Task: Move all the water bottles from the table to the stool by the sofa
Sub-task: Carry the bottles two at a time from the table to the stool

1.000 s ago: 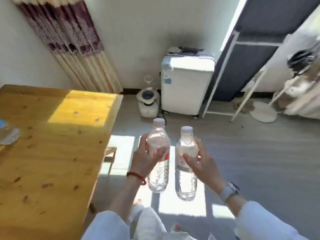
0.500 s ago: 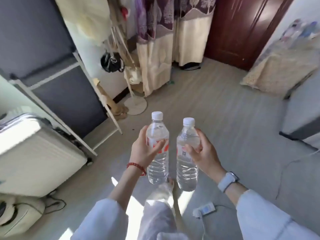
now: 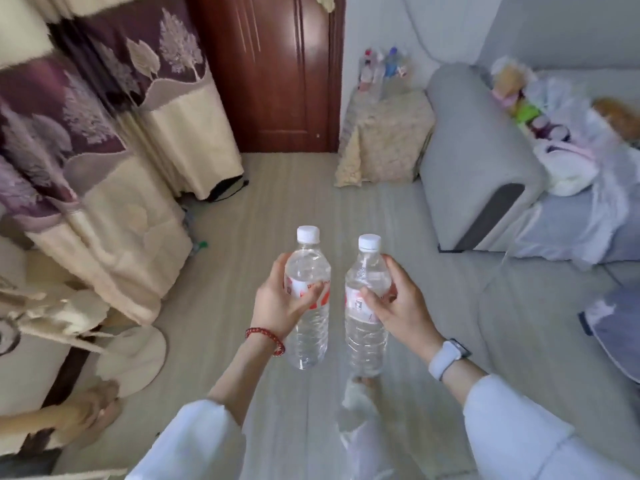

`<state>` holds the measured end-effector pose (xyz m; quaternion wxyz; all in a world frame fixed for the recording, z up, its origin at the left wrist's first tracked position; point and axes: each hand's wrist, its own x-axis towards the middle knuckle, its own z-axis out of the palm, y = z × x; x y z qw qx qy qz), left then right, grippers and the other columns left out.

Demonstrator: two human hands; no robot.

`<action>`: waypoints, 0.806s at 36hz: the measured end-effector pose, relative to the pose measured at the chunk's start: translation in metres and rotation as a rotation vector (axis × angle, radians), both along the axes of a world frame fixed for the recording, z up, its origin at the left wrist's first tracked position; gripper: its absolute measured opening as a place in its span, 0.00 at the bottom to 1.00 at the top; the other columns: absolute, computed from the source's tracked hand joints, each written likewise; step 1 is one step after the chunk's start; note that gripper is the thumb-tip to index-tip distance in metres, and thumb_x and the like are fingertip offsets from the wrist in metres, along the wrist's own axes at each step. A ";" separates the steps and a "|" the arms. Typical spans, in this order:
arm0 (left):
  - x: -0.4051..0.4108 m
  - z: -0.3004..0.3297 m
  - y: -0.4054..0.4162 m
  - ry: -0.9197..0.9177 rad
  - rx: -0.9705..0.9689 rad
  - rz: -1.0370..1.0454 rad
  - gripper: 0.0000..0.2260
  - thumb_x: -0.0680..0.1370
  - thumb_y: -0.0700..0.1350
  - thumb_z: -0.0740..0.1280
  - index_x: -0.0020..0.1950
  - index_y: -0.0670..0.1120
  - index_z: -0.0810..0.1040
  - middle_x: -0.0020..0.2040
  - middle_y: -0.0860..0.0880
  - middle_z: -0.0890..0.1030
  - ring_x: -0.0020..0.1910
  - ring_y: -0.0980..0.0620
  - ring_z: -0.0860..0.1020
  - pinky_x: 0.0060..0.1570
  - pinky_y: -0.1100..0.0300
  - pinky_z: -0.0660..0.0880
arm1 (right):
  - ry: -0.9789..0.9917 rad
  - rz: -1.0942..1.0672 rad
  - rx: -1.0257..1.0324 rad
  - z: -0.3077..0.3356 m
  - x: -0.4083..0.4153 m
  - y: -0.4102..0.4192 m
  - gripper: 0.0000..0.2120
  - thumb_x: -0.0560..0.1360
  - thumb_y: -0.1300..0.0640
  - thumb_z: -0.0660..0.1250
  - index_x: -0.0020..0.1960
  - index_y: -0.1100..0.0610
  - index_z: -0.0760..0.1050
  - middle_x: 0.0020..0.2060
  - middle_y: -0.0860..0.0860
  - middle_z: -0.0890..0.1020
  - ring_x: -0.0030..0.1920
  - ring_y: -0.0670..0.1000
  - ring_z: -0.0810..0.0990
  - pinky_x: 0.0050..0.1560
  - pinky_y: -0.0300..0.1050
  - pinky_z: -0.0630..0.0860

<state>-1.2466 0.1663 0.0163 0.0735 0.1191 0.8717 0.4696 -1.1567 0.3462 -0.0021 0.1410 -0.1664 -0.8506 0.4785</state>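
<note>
Two clear water bottles with white caps are carried upright over the floor. My left hand [image 3: 277, 301] grips the left water bottle [image 3: 308, 327], which has a red and white label. My right hand [image 3: 398, 306] grips the right water bottle [image 3: 367, 337] around its label. Far ahead, beside the grey sofa [image 3: 485, 157], stands the stool [image 3: 388, 133] under a beige patterned cloth. Several bottles [image 3: 379, 69] stand on its top, blurred.
A dark red door [image 3: 277, 71] is ahead on the left. Purple and cream curtains [image 3: 104, 140] hang along the left side. A fan base [image 3: 135, 355] sits on the floor at the left. Soft toys and bags [image 3: 554, 133] lie on the sofa seat.
The view has swung round from the table and suitcase to the door, stool and sofa. Both hands keep the same hold on their bottles.
</note>
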 end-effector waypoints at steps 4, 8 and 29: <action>-0.079 -0.001 0.077 0.037 -0.023 -0.085 0.29 0.70 0.51 0.72 0.67 0.48 0.66 0.40 0.56 0.75 0.39 0.55 0.73 0.36 0.68 0.67 | 0.003 -0.048 0.031 -0.005 -0.066 0.070 0.27 0.65 0.38 0.63 0.63 0.40 0.63 0.42 0.44 0.77 0.35 0.45 0.76 0.44 0.52 0.78; -0.161 0.003 0.156 0.016 -0.002 -0.099 0.27 0.69 0.53 0.72 0.65 0.51 0.67 0.42 0.54 0.77 0.42 0.52 0.77 0.43 0.62 0.70 | 0.006 -0.092 0.081 -0.002 -0.142 0.147 0.29 0.65 0.38 0.63 0.64 0.45 0.65 0.47 0.47 0.77 0.34 0.45 0.73 0.44 0.49 0.78; -0.551 -0.007 0.482 -0.019 0.081 -0.171 0.25 0.68 0.51 0.73 0.61 0.51 0.68 0.39 0.58 0.76 0.36 0.62 0.74 0.35 0.73 0.70 | -0.031 -0.176 0.088 0.004 -0.518 0.470 0.30 0.70 0.49 0.70 0.68 0.50 0.63 0.57 0.46 0.73 0.51 0.47 0.74 0.54 0.45 0.73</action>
